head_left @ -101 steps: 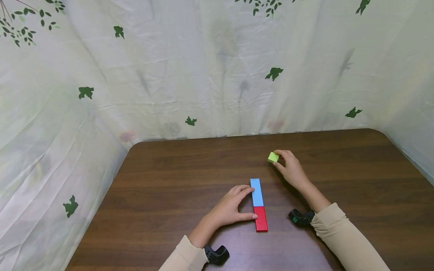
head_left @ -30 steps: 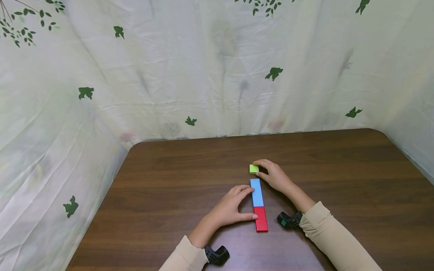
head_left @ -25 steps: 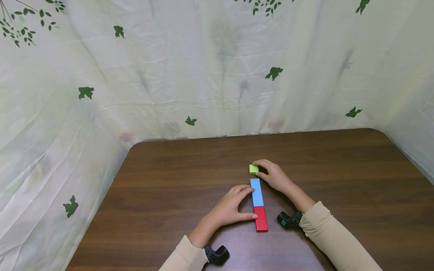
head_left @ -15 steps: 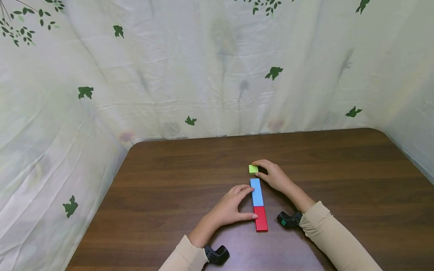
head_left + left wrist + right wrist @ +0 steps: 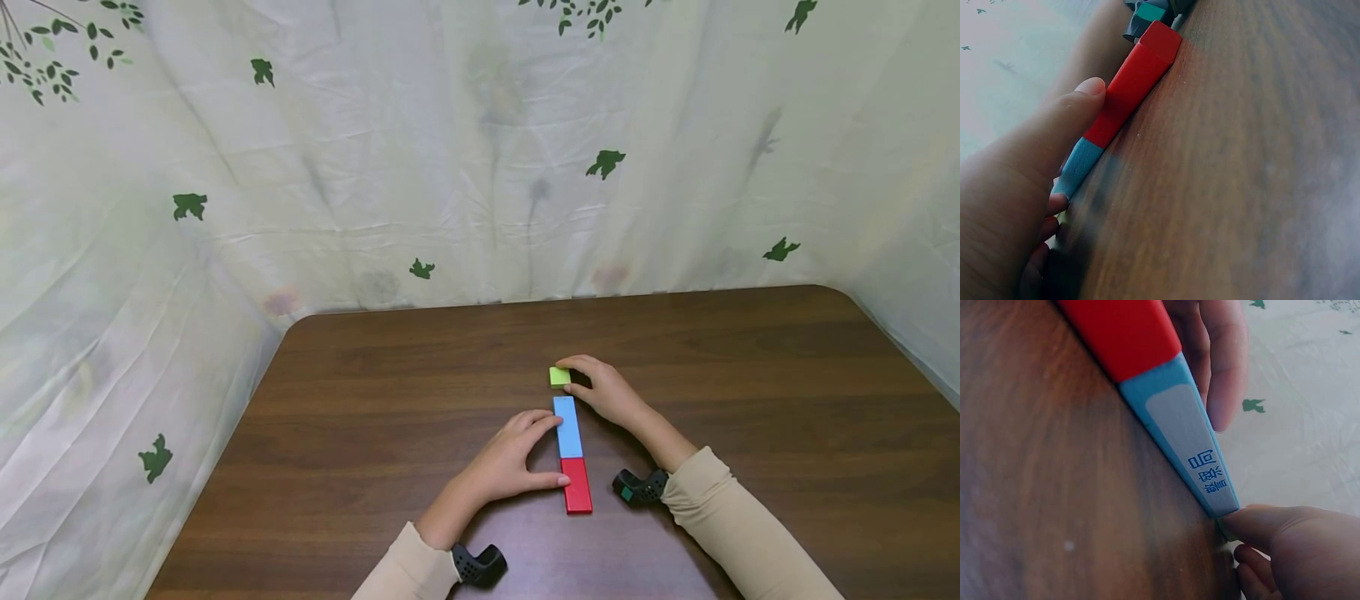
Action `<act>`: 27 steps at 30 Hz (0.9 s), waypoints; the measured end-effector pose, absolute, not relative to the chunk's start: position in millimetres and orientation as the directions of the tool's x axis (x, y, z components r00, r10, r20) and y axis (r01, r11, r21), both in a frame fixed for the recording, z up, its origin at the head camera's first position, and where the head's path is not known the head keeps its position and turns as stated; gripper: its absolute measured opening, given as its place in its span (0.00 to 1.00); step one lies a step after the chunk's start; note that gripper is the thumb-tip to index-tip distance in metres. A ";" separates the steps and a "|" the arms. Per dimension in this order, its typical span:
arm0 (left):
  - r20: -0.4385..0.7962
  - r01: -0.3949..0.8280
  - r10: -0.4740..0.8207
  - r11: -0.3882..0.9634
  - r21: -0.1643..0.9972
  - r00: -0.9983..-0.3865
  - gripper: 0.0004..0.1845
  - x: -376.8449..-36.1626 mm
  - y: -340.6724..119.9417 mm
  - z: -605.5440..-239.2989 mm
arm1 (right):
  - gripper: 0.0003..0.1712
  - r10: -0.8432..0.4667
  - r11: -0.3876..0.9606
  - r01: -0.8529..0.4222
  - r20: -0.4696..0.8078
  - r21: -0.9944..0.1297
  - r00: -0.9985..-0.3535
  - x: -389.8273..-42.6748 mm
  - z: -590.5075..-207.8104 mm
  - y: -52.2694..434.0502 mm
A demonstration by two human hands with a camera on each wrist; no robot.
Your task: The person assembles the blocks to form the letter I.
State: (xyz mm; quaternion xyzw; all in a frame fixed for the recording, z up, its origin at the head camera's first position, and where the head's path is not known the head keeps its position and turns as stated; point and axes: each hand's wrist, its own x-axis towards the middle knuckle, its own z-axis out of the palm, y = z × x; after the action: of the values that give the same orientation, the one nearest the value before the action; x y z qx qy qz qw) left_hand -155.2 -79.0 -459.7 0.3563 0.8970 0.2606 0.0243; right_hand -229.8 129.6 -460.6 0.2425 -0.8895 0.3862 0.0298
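The right hand [image 5: 609,392] pinches a small green block [image 5: 559,377] at its fingertips, just beyond the far end of the blue-and-red bar [image 5: 572,454], nearly in line with the bar's long axis. The left hand [image 5: 504,463], fingers relaxed, rests against the bar's left side on the worktop [image 5: 750,375].
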 end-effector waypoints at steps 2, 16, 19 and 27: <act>0.140 0.626 0.652 0.611 0.485 -0.745 0.41 -155.1 -79.2 -459.6 | 0.21 -0.408 0.585 -0.451 0.236 -0.674 -0.882 -229.8 -460.6 129.5; 0.151 0.625 0.649 0.603 0.497 -0.746 0.41 -156.4 -79.9 -460.6 | 0.22 -0.422 0.574 -0.466 0.245 -0.674 -0.873 -230.8 -459.1 129.7; 0.162 0.617 0.639 0.597 0.513 -0.752 0.40 -156.5 -79.7 -459.2 | 0.23 -0.419 0.563 -0.462 0.246 -0.685 -0.874 -230.8 -456.9 130.6; 0.208 0.594 0.579 0.628 0.503 -0.788 0.40 -161.2 -82.2 -448.6 | 0.26 -0.366 0.549 -0.438 0.267 -0.712 -0.892 -228.6 -442.6 137.1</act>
State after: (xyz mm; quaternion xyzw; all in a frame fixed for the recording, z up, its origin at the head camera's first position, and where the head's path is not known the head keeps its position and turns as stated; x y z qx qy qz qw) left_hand -161.2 -82.2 -448.6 0.3252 0.9021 0.2835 -0.0133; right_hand -228.6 137.1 -442.6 0.2286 -0.8790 0.4161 0.0435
